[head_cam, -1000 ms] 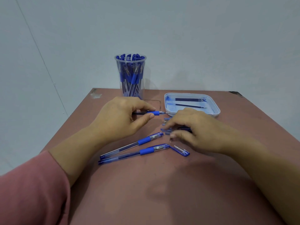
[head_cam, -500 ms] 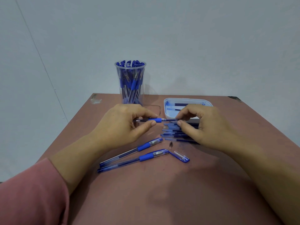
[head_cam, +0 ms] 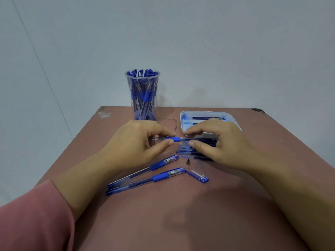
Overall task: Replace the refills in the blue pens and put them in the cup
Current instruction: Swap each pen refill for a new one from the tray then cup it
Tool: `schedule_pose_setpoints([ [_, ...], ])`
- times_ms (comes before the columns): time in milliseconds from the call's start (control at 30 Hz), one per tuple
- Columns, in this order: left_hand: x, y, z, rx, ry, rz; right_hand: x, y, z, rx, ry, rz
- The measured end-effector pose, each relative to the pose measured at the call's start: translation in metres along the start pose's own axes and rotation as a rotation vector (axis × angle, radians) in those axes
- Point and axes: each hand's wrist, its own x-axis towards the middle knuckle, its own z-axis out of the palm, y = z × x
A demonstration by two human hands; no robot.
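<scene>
Brown table, left grip pinching pen barrel, right grip pinching refill at its tip

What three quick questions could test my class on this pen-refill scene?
1. True or false: the cup stands left of the tray.
2. What does the right hand pinch at the open end of the pen?
3. Which one grips the pen by its blue sleeve? A) left hand B) right hand
Key: 1 true; 2 a refill; 3 A
</scene>
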Motion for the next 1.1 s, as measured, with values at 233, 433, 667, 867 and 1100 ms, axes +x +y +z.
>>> schedule_pose_setpoints([
  [233, 0.0, -0.002, 0.0, 0.005, 0.01, 0.005, -0.002, 0.009, -0.002, 0.032, -0.017, 0.049],
  [433, 0.0, -0.007, -0.001, -0.012, 0.019, -0.026, -0.004, 0.016, -0.011, 0.049, -0.03, 0.085],
  [667, 0.001, -0.012, -0.002, -0.019, 0.039, -0.051, -0.005, 0.037, -0.018, -0.06, -0.047, 0.103],
  [867, 0.001, -0.012, -0.001, -0.024, 0.024, -0.052, 0.003, 0.047, -0.001, -0.263, -0.151, 0.053],
  [1100, 0.001, -0.013, -0.001, -0.018, 0.04, -0.027, 0.02, 0.054, -0.02, -0.257, -0.061, 0.048],
])
